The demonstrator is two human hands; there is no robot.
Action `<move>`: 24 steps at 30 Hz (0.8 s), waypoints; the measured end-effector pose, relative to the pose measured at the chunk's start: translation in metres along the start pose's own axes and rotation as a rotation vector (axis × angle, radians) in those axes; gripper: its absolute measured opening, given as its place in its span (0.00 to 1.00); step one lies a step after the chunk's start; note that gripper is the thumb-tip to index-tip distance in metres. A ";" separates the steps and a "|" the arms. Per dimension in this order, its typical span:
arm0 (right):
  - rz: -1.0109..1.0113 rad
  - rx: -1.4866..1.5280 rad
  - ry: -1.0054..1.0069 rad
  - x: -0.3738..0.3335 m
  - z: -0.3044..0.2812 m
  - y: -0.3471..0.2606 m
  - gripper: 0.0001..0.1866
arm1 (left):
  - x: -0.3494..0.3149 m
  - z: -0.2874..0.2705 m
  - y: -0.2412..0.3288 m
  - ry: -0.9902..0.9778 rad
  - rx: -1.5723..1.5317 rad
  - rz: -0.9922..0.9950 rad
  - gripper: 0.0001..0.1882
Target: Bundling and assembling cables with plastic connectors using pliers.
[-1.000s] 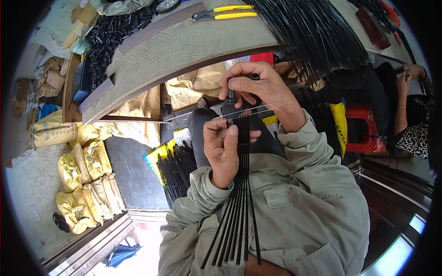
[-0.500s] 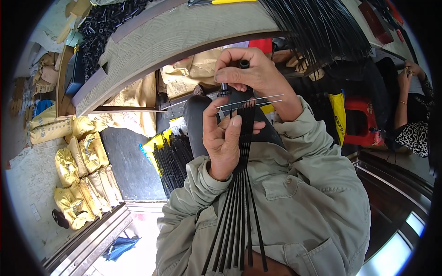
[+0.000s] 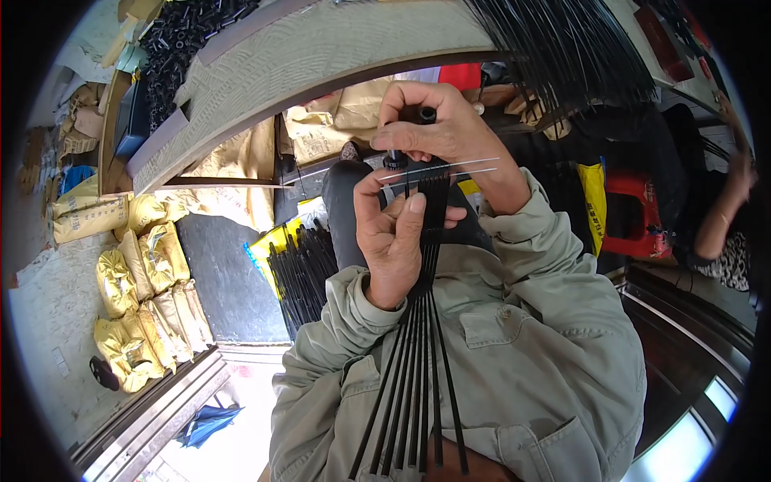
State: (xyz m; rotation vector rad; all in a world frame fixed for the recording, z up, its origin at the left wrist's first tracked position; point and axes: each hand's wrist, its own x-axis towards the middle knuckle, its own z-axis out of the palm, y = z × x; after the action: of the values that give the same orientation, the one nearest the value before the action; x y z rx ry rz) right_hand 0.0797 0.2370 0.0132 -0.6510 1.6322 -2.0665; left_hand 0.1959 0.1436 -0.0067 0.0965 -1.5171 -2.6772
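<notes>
My left hand (image 3: 387, 241) is closed round a bundle of thin black rods (image 3: 419, 353), which look like umbrella ribs. They run close together past its thumb, then fan out toward my lap. Two thin silvery wires (image 3: 474, 165) cross the bundle's far end. Just beyond, my right hand (image 3: 446, 124) pinches a small dark ribbed fitting (image 3: 394, 159) between thumb and fingers, close to the left forefinger. A black tube with a round hollow end (image 3: 428, 115) also shows in the right hand; whether it joins the fitting cannot be seen.
Ahead stands a bench (image 3: 353, 40) with a pile of small black parts (image 3: 181, 48) and a sheaf of long black rods (image 3: 570, 56). More rods (image 3: 301, 269) stand by my left leg. Yellow bags (image 3: 144, 297) line the left; a red stool (image 3: 634, 213) and another person's arm (image 3: 727, 205) are at right.
My hands keep almost the same place and grip, with the fitting slightly shifted. At the far right the other person's arm has swung outward and one hand is blurred.
</notes>
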 end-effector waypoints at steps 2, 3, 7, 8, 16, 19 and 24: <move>-0.030 0.001 -0.022 -0.001 0.000 0.004 0.11 | 0.001 -0.001 0.000 0.003 0.010 0.000 0.14; -0.027 0.002 -0.023 -0.002 0.001 0.004 0.11 | 0.001 -0.001 0.000 0.006 0.009 -0.002 0.14; -0.020 -0.039 0.004 -0.004 0.005 0.003 0.08 | 0.002 -0.003 -0.001 0.007 -0.011 0.002 0.12; -0.006 -0.043 -0.001 -0.005 0.005 0.003 0.08 | 0.001 -0.004 -0.001 0.007 -0.013 0.006 0.11; 0.040 -0.006 -0.041 -0.007 0.003 0.000 0.08 | -0.001 -0.004 -0.002 0.006 -0.025 0.012 0.12; 0.008 -0.001 -0.054 -0.007 0.003 -0.001 0.09 | -0.002 -0.005 -0.003 0.002 -0.014 0.029 0.13; -0.072 0.017 0.064 -0.012 0.003 0.005 0.06 | 0.000 -0.005 0.005 0.036 -0.044 -0.016 0.14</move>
State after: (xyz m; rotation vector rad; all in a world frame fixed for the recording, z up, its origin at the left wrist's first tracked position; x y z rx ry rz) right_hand 0.0916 0.2408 0.0077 -0.6536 1.6470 -2.1700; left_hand 0.1966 0.1371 -0.0048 0.1540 -1.4534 -2.7040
